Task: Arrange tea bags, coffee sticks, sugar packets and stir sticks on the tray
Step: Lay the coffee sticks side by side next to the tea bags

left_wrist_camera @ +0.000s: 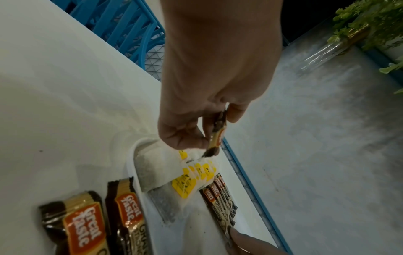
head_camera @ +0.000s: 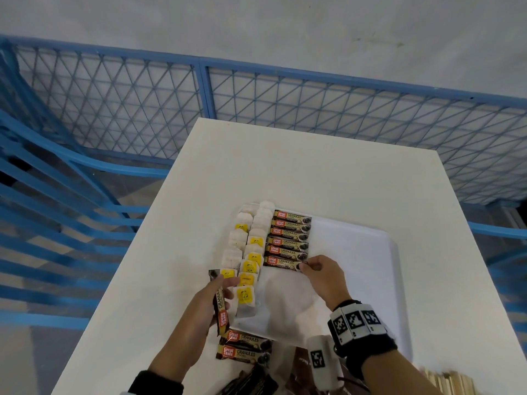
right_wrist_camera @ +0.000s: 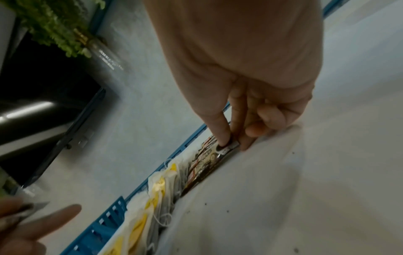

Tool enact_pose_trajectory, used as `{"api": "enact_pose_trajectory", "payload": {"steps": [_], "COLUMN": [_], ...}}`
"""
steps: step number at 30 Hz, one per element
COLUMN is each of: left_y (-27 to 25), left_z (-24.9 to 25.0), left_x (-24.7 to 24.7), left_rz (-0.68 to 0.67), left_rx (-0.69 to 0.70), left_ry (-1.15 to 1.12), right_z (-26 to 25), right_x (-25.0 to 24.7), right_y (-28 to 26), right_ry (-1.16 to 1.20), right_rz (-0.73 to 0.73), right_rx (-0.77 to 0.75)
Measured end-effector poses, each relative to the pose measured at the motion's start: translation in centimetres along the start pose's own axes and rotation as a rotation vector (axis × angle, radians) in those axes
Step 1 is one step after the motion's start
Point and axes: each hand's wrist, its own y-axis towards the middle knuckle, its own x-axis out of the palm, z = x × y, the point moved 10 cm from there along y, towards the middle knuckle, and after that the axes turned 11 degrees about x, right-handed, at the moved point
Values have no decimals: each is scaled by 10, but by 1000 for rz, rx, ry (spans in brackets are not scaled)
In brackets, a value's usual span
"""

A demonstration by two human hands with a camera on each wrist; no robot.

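A white tray (head_camera: 356,266) lies on the white table (head_camera: 285,172). Tea bags (head_camera: 248,252) with yellow tags fill two columns at its left side. Beside them lies a column of several brown coffee sticks (head_camera: 291,235). My right hand (head_camera: 305,266) pinches the right end of the nearest tray stick (head_camera: 281,261), thumb on top (right_wrist_camera: 224,138). My left hand (head_camera: 224,289) grips another coffee stick (head_camera: 223,317) upright over the tray's left front corner; the left wrist view shows that stick (left_wrist_camera: 219,136) between thumb and fingers.
Two more coffee sticks (head_camera: 245,344) lie on the table in front of the tray. Dark packets (head_camera: 256,380) and pale wooden stir sticks (head_camera: 450,380) sit at the near edge. A blue mesh fence (head_camera: 199,89) stands beyond the table.
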Motion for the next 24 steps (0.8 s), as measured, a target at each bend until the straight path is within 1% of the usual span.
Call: {"api": "enact_pose_trajectory", "payload": {"steps": [1, 3, 6, 8, 10, 12, 13, 15, 19, 20, 21, 22, 24], "left_y": [0, -1, -1, 0, 1, 1, 1, 2, 2, 2, 2, 1, 0], "left_z": [1, 2, 2, 5, 8, 8, 7, 7, 10, 11, 11, 12, 14], "left_x": [0, 3, 9, 10, 11, 12, 11, 8, 9, 10, 10, 10, 10], "left_rz": [-7, -39, -63, -58, -69, -92, -87, -66, -76, -70, -64, -56, -31], "left_rx": [20, 22, 11, 42, 86, 114, 125, 143, 197, 208, 218, 224, 237], "left_ry": [39, 33, -66, -157, -214, -226, -231, -245, -233, -229, -223, -215, -192], "right_z": [-2, -4, -3, -5, -12, -24, -30, -35, -29, -27, -26, -25, -25], "right_x": [0, 1, 2, 1, -1, 0, 3, 16, 53, 59, 62, 63, 61], "right_y": [-1, -1, 1, 0, -6, -20, -29, -48, -91, -99, -104, -105, -104], "right_ry": [-14, -35, -9, -4, -20, -25, -24, -32, -10, 22, 51, 68, 56], "right_rz": [11, 22, 25, 35, 60, 67, 41, -95, -529, -605, -644, -651, -616], "right_rx": [-9, -17, -9, -25, -85, -184, -225, -254, -194, -187, -192, -204, -235]}}
